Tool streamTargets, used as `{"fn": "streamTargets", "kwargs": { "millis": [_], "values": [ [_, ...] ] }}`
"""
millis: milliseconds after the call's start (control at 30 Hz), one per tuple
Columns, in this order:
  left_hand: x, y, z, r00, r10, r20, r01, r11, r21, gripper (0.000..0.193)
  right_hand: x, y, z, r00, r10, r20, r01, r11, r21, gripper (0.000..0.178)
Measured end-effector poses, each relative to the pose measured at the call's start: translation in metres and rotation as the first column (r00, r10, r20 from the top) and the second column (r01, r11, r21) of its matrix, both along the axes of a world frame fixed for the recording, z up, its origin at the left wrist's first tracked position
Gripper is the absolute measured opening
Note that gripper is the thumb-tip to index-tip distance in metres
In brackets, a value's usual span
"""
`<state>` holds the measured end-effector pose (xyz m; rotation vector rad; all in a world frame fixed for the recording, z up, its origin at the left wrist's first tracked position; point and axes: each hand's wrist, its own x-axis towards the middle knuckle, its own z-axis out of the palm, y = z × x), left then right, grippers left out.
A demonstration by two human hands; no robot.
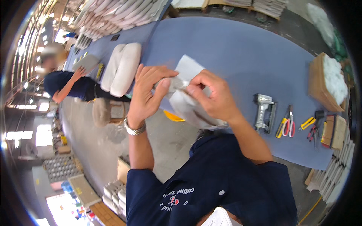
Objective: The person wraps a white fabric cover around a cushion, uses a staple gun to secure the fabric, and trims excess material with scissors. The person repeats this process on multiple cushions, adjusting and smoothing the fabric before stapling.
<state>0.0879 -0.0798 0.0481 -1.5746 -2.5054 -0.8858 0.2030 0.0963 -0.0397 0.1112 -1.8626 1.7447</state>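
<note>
My left hand (pixel 149 90), a metal-band watch on its wrist, pinches the rolled edge of a light grey fabric-like piece (pixel 188 109) between thumb and fingers. Thumb and curled fingers of my right hand (pixel 215 94) grip the same piece close by. It hangs in a curve in front of me, over the table's near edge; motion blurs it, and I cannot tell whether padding is inside. Just beyond my hands, a pale flat flap (pixel 190 67) sticks up, perhaps part of the same piece. Right of my right hand, a silver staple gun (pixel 264 113) lies on the blue table (pixel 226 41).
Red-handled scissors (pixel 289 126), yellow-handled pliers (pixel 307 123) and a carton of white stuffing (pixel 316 81) are at the right. Two pale cushions (pixel 121 69) lie left of my hands. Further left, a co-worker (pixel 73 84) handles a grey pad. Stacked pale pads (pixel 113 15) fill the far left.
</note>
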Motion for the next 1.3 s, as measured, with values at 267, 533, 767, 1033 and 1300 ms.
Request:
{"fn": "streamTargets", "kwargs": {
  "millis": [267, 533, 767, 1033, 1300],
  "values": [
    [0.006, 0.001, -0.002, 0.991, 0.127, -0.05, -0.122, 0.989, 0.088, 0.015, 0.029, 0.034, -0.074, 0.97, -0.224, 0.093, 0.194, 0.947, 0.256, 0.022],
    [0.01, -0.003, -0.02, 0.953, 0.203, -0.223, -0.141, 0.954, 0.266, 0.022, 0.11, 0.027, -0.274, 0.564, 0.248, 0.788, 0.203, 0.883, -0.423, 0.052],
    [0.014, -0.017, -0.035, 0.904, 0.369, -0.216, -0.244, 0.86, 0.448, 0.023, 0.083, 0.021, -0.263, 0.627, 0.455, 0.632, 0.268, 0.636, -0.724, 0.072],
    [0.037, -0.037, -0.127, 0.783, 0.504, 0.365, -0.595, 0.436, 0.675, 0.049, 0.036, 0.188, -0.137, 0.776, -0.387, 0.497, 0.466, 0.884, -0.039, 0.054],
    [0.108, 0.037, -0.316, 0.733, 0.388, 0.559, -0.68, 0.458, 0.573, 0.033, 0.01, 0.263, -0.158, 0.614, -0.687, 0.389, 0.223, 0.623, 0.75, 0.05]
  ]
}}
